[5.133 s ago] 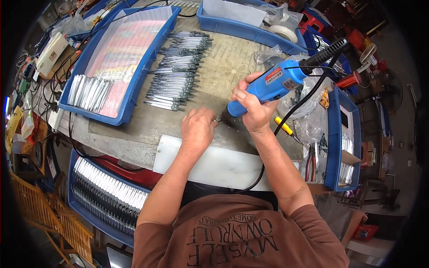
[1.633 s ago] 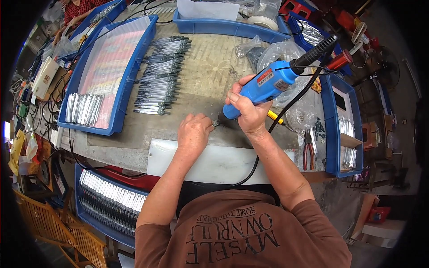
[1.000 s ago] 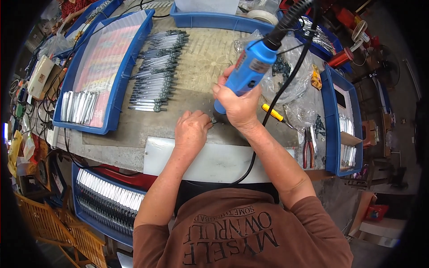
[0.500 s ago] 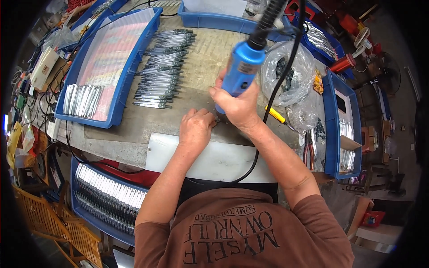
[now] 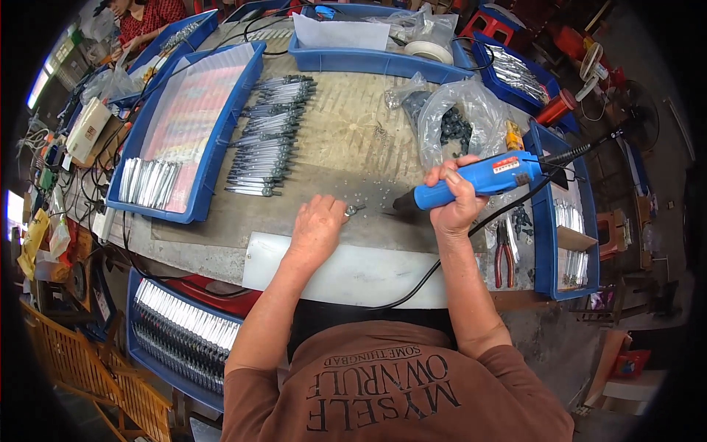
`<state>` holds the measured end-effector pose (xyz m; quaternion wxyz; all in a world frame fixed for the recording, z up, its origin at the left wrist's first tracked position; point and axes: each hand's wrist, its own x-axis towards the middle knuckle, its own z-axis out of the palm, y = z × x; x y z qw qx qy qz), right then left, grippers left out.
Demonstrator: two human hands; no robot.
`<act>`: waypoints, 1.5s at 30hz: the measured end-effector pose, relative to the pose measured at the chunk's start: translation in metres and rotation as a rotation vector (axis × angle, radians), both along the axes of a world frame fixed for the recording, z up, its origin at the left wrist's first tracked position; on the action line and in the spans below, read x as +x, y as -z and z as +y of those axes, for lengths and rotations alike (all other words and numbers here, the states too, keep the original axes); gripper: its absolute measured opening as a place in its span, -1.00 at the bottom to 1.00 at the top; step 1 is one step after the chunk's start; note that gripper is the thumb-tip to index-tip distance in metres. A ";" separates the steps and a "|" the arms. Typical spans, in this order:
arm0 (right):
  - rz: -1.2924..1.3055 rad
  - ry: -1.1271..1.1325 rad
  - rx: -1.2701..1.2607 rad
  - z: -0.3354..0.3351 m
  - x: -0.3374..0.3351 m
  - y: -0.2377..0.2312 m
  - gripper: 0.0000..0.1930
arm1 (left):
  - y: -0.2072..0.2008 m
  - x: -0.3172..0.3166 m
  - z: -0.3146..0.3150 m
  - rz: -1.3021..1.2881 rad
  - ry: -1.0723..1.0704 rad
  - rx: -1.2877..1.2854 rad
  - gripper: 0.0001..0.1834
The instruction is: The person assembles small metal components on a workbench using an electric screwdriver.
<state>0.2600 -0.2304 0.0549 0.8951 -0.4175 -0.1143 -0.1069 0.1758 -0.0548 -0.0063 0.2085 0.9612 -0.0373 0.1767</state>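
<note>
In my right hand is a blue electric screwdriver, its fingers wrapped round the body. The tool lies nearly level, with its dark tip toward the left, just above the tabletop. My left hand rests on the table with its fingers closed on a small metal part. Only the part's round end shows beyond the fingertips; the rest is hidden. Small loose screws lie scattered between the two hands. To the upper left, silvery strips with dark round ends lie in a long stack.
A white board runs along the near edge. Blue trays hold metal strips. Right of centre are a plastic bag of dark parts and pliers. The tool's black cable crosses the board. Another person sits far left.
My right hand has swung the screwdriver from upright beside my left hand to level, further right. The small part's round end and the loose screws now show. The view has shifted slightly.
</note>
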 end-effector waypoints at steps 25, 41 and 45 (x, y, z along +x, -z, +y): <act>0.079 -0.052 0.121 -0.031 0.009 0.016 -0.66 | -0.021 -0.028 0.044 0.222 0.119 -0.053 -0.92; 0.076 -0.035 0.126 -0.032 0.011 0.018 -0.67 | -0.005 -0.023 0.108 -0.046 -0.287 0.131 -0.80; 0.082 -0.034 0.124 -0.032 0.011 0.018 -0.67 | -0.006 -0.024 0.106 -0.015 -0.245 0.135 -0.80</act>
